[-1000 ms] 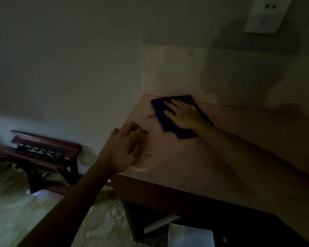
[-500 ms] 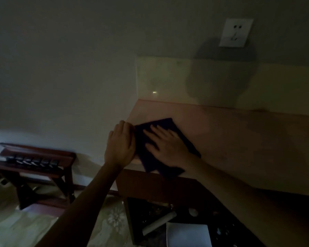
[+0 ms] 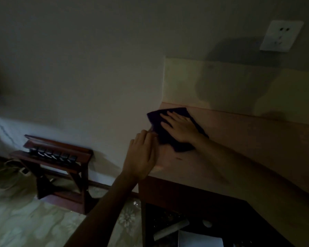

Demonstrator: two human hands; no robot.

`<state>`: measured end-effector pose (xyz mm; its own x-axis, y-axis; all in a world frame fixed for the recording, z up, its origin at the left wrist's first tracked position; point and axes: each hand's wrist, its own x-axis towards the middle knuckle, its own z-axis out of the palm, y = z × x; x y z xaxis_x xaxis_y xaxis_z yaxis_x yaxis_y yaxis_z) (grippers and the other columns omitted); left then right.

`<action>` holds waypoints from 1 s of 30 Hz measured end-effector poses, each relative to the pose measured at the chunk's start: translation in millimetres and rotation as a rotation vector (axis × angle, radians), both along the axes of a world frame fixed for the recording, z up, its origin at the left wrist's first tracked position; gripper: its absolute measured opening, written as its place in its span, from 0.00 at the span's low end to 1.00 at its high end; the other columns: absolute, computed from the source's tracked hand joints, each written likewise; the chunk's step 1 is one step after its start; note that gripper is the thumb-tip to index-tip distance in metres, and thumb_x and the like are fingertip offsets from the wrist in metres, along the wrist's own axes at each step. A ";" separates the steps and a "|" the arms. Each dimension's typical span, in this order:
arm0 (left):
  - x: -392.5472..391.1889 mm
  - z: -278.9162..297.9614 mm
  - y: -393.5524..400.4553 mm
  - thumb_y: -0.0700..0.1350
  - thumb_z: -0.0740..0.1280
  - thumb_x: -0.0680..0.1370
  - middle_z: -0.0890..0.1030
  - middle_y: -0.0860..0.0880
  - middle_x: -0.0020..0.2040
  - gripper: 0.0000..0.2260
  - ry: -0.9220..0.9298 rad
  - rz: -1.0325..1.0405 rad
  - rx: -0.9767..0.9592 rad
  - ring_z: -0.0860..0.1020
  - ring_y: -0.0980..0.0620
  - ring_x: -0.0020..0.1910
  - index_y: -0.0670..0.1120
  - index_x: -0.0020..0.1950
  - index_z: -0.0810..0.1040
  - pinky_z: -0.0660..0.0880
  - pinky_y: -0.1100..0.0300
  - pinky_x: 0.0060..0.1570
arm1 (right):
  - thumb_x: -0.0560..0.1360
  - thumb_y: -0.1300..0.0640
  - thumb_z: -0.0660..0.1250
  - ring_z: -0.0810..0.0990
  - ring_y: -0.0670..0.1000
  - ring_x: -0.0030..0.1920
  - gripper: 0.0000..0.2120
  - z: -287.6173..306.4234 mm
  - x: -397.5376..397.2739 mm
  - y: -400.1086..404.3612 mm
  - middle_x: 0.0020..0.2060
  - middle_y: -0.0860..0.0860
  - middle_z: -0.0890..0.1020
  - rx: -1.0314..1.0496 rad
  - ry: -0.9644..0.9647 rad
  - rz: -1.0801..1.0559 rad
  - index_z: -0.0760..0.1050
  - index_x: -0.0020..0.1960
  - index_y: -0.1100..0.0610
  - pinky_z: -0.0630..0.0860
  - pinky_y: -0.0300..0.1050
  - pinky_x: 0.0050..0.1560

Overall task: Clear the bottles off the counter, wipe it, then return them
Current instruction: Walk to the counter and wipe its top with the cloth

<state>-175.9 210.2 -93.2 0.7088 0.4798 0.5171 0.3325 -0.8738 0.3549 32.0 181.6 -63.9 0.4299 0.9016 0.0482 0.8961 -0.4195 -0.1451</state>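
Wiping the counter (image 3: 239,148) with a dark cloth (image 3: 169,132) in dim light.

Right hand (image 3: 179,126) flat on the cloth, fingers straight and spread, pressing it down near the counter's far left corner, close to the wall. Left hand (image 3: 141,156) resting at the counter's left edge, fingers relaxed and together, tips touching the cloth's near corner, grasping nothing. Wall socket (image 3: 281,35) above the pale backsplash; wooden rack (image 3: 55,161) on the floor to the left.
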 end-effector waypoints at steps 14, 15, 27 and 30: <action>-1.0 5.1 -14.5 0.57 0.52 0.81 0.73 0.47 0.60 0.21 -0.092 0.216 -0.015 0.74 0.48 0.54 0.44 0.65 0.70 0.70 0.55 0.52 | 0.82 0.40 0.43 0.49 0.48 0.79 0.25 -0.1 -29.2 -7.7 0.79 0.46 0.51 0.013 -0.020 0.154 0.49 0.78 0.41 0.49 0.54 0.77; -2.9 4.7 -16.4 0.58 0.52 0.81 0.73 0.46 0.59 0.21 -0.118 0.230 -0.025 0.75 0.47 0.53 0.44 0.62 0.71 0.70 0.55 0.52 | 0.82 0.40 0.42 0.48 0.48 0.79 0.25 -0.8 -46.0 -26.3 0.79 0.46 0.50 0.009 -0.014 0.199 0.48 0.78 0.41 0.48 0.53 0.77; 10.4 28.6 -29.8 0.58 0.54 0.82 0.71 0.51 0.51 0.16 -0.098 0.091 0.052 0.71 0.52 0.47 0.47 0.53 0.71 0.69 0.57 0.50 | 0.80 0.37 0.41 0.52 0.44 0.78 0.27 2.0 -40.2 -53.6 0.79 0.40 0.52 0.041 0.025 0.407 0.51 0.78 0.39 0.53 0.54 0.77; 35.9 20.9 -35.6 0.59 0.52 0.81 0.72 0.50 0.52 0.17 0.015 0.107 0.087 0.71 0.50 0.49 0.47 0.55 0.71 0.70 0.54 0.52 | 0.78 0.35 0.41 0.51 0.45 0.78 0.28 1.9 12.1 -9.7 0.79 0.43 0.52 -0.008 -0.002 0.275 0.50 0.78 0.38 0.50 0.53 0.76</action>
<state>-140.1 174.7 -72.3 0.6642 0.5066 0.5498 0.4301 -0.8604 0.2733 44.1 172.0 -62.0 0.1685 0.9849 0.0407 0.9768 -0.1613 -0.1408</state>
